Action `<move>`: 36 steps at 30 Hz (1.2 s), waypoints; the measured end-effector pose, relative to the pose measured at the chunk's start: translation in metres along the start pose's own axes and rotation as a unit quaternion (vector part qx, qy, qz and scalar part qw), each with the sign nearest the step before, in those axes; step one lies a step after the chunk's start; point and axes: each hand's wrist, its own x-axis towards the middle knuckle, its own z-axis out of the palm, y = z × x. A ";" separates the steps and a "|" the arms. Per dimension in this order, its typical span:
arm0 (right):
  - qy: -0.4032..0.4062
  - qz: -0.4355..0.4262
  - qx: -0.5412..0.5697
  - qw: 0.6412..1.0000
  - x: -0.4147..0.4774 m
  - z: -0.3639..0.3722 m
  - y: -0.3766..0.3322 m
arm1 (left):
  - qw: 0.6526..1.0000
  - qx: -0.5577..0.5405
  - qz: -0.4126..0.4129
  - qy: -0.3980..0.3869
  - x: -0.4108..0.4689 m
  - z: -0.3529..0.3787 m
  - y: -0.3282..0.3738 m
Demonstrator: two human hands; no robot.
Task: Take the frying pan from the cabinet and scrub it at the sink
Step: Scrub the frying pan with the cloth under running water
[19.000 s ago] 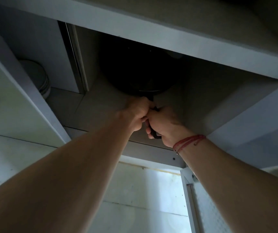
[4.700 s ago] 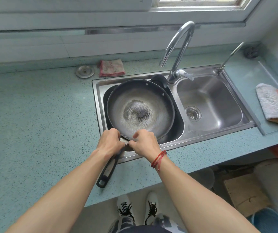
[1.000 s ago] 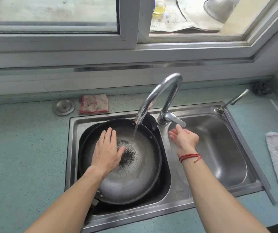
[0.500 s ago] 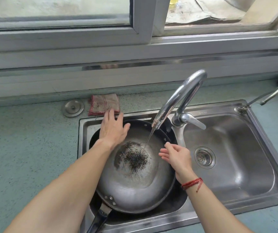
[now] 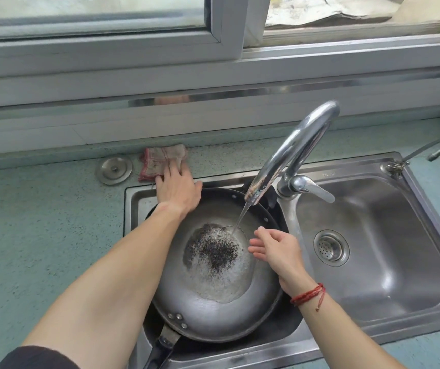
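Observation:
The frying pan [image 5: 208, 302] lies in the left basin of the steel sink [image 5: 373, 166], its black handle pointing toward me and a dark charred patch at its centre. Water runs from the curved faucet [image 5: 301, 145] into the pan. My left hand [image 5: 177, 187] reaches past the pan's far rim, fingers resting on a pinkish dishcloth [image 5: 160, 159] on the counter; whether they grip it is unclear. My right hand [image 5: 277, 249] hovers over the pan's right side beside the water stream, fingers apart and holding nothing.
A round metal drain plug [image 5: 114, 170] lies on the green speckled counter [image 5: 40, 222] left of the cloth. The right basin has a strainer [image 5: 330, 247]. A second small tap [image 5: 431, 150] juts at the far right. A window sill runs behind the sink.
My left hand has left the pan and reached back onto the dishcloth. My right hand came off the faucet lever to the pan's right side. Water is running.

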 end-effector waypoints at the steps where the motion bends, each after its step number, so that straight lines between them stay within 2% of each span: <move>1: -0.001 0.001 -0.003 1.000 0.000 0.000 0.001 | 1.000 -0.010 0.001 0.020 -0.001 -0.003 0.000; 7: -0.024 0.008 -0.033 0.999 -0.007 0.009 0.010 | 0.978 -0.132 -0.003 0.162 -0.018 -0.036 -0.012; 11: -0.065 -0.010 -0.074 0.995 -0.023 0.021 0.007 | 0.950 -0.226 -0.023 0.215 -0.045 -0.056 -0.021; 15: -0.094 -0.054 -0.120 0.987 -0.041 0.031 0.000 | 0.929 -0.275 -0.034 0.245 -0.077 -0.066 -0.029; 20: -0.130 -0.153 -0.158 0.967 -0.066 0.047 -0.003 | 0.916 -0.327 -0.046 0.229 -0.124 -0.067 -0.026; 26: -0.192 -0.303 -0.205 0.911 -0.085 0.062 -0.003 | 0.909 -0.382 -0.029 0.168 -0.165 -0.055 0.002; 31: -0.160 -0.300 -0.268 0.901 -0.082 0.056 0.004 | 0.899 -0.423 -0.043 0.109 -0.179 -0.040 0.010; 36: -0.181 -0.291 -0.316 0.885 -0.077 0.049 0.012 | 0.906 -0.415 -0.047 0.072 -0.191 -0.030 0.005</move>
